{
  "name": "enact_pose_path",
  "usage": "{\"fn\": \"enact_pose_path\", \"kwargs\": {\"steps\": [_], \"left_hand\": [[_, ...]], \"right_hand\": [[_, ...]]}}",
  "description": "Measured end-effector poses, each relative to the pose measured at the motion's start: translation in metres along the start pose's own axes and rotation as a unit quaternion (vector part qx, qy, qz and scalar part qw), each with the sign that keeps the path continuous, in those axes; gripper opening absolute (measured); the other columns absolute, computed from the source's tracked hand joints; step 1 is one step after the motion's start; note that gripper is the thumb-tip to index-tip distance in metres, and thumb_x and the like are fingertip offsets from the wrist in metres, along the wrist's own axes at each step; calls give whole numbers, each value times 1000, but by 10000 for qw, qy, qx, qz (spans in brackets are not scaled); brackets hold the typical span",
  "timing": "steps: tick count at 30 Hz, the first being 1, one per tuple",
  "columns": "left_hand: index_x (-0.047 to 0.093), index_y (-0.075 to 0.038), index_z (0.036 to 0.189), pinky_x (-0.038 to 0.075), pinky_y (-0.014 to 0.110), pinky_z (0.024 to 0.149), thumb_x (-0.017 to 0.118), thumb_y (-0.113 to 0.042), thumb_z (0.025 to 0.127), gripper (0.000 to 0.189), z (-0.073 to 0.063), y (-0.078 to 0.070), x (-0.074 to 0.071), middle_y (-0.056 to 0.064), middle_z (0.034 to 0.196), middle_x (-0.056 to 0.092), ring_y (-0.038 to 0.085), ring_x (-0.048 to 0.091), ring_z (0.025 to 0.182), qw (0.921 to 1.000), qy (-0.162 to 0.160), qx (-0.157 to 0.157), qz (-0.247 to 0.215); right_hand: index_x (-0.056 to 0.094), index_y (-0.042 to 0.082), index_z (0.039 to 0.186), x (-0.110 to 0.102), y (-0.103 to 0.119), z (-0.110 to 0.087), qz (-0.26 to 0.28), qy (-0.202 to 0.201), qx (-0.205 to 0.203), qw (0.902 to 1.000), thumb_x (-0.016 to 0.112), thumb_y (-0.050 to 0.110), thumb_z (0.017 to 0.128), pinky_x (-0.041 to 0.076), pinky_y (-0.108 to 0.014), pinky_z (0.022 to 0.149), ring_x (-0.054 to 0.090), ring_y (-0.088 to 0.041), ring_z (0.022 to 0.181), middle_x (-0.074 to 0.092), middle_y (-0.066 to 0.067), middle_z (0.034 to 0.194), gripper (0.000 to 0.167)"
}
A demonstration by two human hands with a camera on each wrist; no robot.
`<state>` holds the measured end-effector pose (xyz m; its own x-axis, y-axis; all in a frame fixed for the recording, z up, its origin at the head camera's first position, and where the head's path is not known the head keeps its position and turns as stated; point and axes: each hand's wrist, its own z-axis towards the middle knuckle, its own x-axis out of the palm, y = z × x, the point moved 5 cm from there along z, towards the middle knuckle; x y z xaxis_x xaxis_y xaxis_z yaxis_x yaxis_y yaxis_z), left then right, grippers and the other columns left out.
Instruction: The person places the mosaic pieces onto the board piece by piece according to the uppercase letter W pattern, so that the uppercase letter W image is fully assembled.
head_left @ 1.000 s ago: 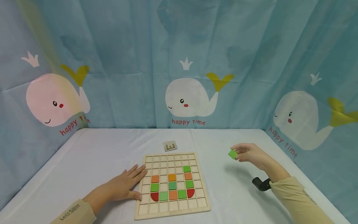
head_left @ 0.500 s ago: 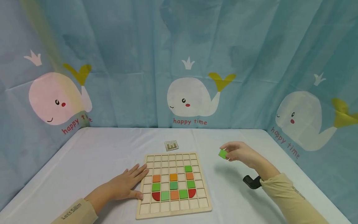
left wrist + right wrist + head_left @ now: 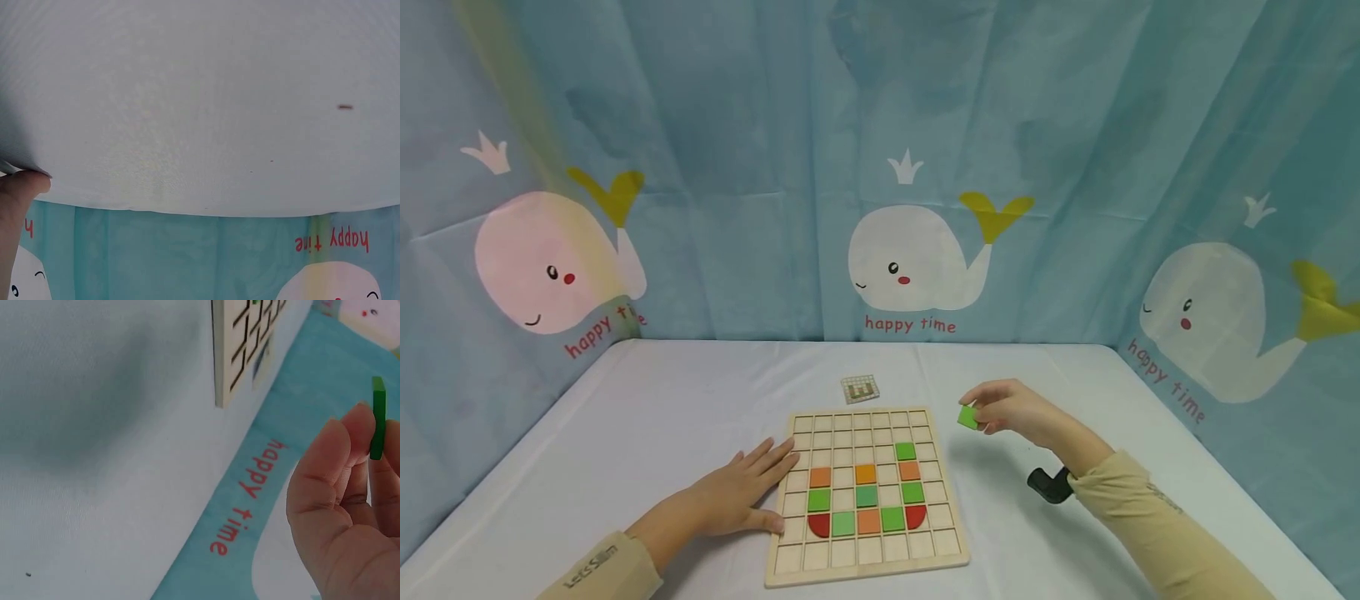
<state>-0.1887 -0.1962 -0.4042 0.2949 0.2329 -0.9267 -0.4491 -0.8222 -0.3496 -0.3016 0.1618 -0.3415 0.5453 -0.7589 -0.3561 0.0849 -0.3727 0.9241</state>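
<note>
A light green square tile point(image 3: 967, 417) is pinched between the thumb and fingers of my right hand point(image 3: 1011, 412), held above the table to the right of the board. The right wrist view shows that thin tile point(image 3: 378, 419) edge-on between the fingertips. My left hand point(image 3: 737, 497) lies flat with fingers spread, its fingertips and thumb on the left rim of the wooden grid board point(image 3: 865, 572). Green, orange and teal squares plus two red rounded pieces sit in the board's cells, among them a green tile point(image 3: 906, 451) at the upper right and an orange tile point(image 3: 866, 473) in the middle.
A small card point(image 3: 860, 388) with a grid pattern lies behind the board. White cloth covers the table point(image 3: 700, 392). A blue curtain point(image 3: 737, 250) with printed whales stands behind and at the sides. A black wrist device point(image 3: 1049, 485) sits by the right sleeve.
My right hand has moved left towards the board with the green tile in its grip. The left hand stays in place on the board's edge.
</note>
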Motion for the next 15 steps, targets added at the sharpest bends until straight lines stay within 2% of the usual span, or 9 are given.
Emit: {"fn": "enact_pose_path", "kwargs": {"steps": [15], "left_hand": [[28, -2, 153, 20, 70, 104, 55, -67, 84, 99, 0, 2, 1, 18, 159, 18, 46, 13, 143, 10000, -20, -5, 60]], "right_hand": [[61, -10, 118, 25, 5, 15, -106, 28, -91, 9999, 56, -2, 88, 52, -33, 73, 60, -20, 75, 64, -7, 87, 31]]}}
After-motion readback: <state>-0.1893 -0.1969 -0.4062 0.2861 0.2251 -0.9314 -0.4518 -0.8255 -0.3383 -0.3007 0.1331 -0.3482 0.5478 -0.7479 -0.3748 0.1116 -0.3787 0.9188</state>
